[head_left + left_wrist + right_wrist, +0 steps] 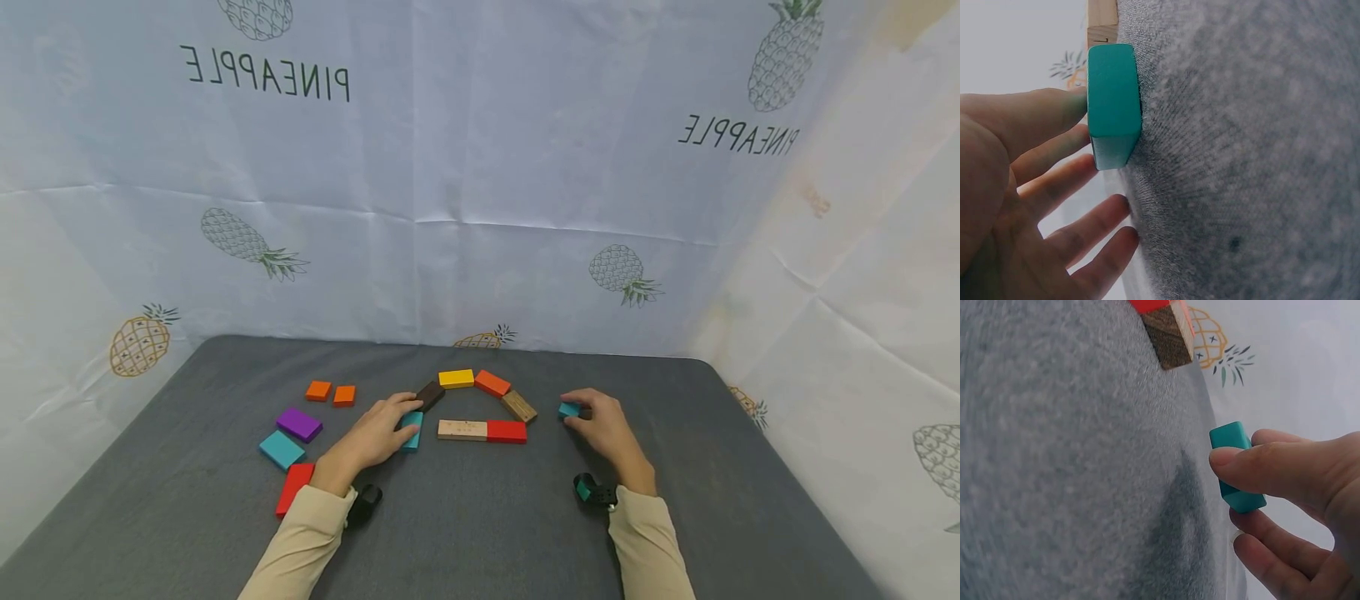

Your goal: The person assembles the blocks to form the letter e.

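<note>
On the grey table, a teal block (411, 432) lies at the left end of an arc of blocks, and my left hand (372, 433) is over it. In the left wrist view the thumb and nearest fingers hold that teal block (1114, 94), while the other fingers spread out. To the right of the arc, my right hand (606, 427) pinches a smaller teal block (569, 410) between thumb and fingers. The right wrist view shows this small block (1238, 487) raised off the cloth, a shadow below it.
The arc continues with dark brown (431, 395), yellow (456, 379), orange-red (492, 383) and wood-brown (519, 407) blocks. Inside it a pale wooden block (462, 430) abuts a red block (506, 432). Orange (318, 391), purple (299, 425), teal (282, 450) and red (294, 490) blocks lie left.
</note>
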Tool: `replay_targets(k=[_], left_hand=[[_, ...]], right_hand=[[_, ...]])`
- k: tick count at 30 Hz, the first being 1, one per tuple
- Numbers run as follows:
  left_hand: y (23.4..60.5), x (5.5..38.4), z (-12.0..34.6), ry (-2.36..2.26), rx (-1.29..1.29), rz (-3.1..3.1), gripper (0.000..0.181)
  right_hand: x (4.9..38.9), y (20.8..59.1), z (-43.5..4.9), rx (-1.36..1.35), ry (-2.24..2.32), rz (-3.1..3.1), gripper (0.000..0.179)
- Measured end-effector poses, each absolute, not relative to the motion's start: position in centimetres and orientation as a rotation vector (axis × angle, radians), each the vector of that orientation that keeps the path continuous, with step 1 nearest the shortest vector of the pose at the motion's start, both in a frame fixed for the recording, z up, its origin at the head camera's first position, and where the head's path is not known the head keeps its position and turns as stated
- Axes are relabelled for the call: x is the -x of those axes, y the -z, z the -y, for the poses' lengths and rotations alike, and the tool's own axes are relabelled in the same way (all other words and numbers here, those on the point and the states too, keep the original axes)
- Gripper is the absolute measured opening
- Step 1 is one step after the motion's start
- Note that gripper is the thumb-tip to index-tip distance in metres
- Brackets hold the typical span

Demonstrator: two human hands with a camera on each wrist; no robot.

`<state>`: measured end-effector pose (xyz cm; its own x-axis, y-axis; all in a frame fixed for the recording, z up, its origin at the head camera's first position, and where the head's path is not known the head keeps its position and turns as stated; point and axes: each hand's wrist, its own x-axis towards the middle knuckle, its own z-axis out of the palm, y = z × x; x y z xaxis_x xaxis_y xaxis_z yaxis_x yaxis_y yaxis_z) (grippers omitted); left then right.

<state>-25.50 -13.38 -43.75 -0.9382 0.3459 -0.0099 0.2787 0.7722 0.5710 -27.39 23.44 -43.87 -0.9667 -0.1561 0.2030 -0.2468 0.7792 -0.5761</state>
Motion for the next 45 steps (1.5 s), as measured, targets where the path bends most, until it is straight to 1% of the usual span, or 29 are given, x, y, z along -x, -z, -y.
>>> replay_targets(k=[14,27,34,45], left_hand=[[43.7,25.4,13.2,-0.893,-0.496,-2.84,0.047],[43.7,25.5,13.2,-0.894,-0.511,-2.841,0.046],[43.8,25.4,13.4,-0.887,-0.502,-2.845,0.047],[43.9,25.4,13.4,-0.886,-0.502,-2.849,0.047]], right_hand=[[27.3,43.1,-21.6,-0.418,-1.069,2.794,0.034],[26.8,41.9,-19.2,-0.52,-1.023,2.801,0.033],[26.4,41.7,-17.1,-0.54,-1.01,2.809,0.031],[25.6,41.8,-15.0,-0.665,-0.967,2.78,0.034]])
